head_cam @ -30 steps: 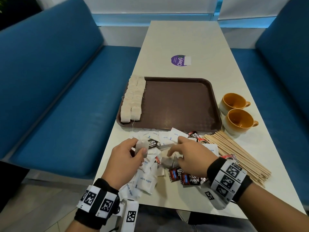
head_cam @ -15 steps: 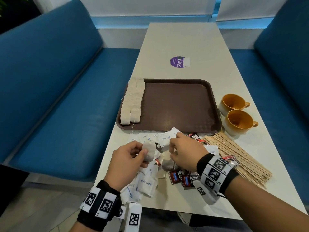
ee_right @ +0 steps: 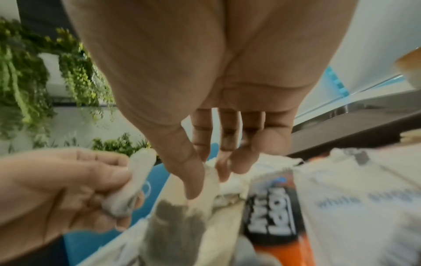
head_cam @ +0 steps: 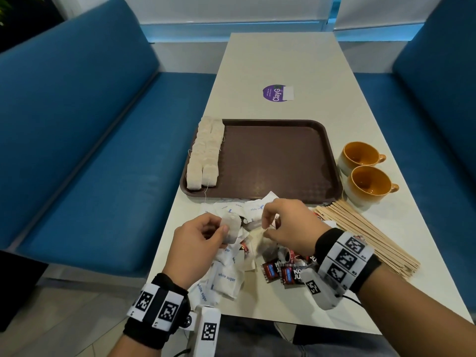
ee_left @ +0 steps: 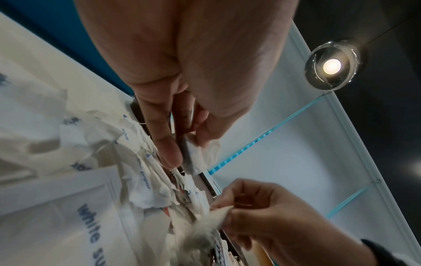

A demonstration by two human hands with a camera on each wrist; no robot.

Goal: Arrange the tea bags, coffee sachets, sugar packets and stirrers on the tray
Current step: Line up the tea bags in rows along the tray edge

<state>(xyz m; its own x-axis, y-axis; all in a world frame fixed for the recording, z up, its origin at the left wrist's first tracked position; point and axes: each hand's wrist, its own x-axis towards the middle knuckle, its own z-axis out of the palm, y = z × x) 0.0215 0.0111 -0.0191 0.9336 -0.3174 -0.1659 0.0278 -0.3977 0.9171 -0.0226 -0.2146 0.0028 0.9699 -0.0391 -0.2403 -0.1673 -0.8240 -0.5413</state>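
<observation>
A brown tray (head_cam: 278,161) lies mid-table with two rows of tea bags (head_cam: 206,153) along its left side. In front of it is a heap of white sugar packets (head_cam: 226,276), dark coffee sachets (head_cam: 280,271) and loose tea bags. My left hand (head_cam: 198,240) pinches one tea bag (head_cam: 231,228) (ee_right: 134,181) just above the heap. My right hand (head_cam: 286,225) pinches the top of another tea bag (ee_right: 182,216) (ee_left: 212,223) and lifts it from the heap. Wooden stirrers (head_cam: 365,235) lie fanned out to the right.
Two orange-lined cups (head_cam: 365,176) stand right of the tray, close to the stirrers. A purple sticker (head_cam: 277,92) marks the bare far half of the table (head_cam: 278,60). Blue benches (head_cam: 77,150) flank both sides.
My right hand has drawn back toward the left hand and pinched a tea bag out of the heap. The left hand has raised its tea bag slightly.
</observation>
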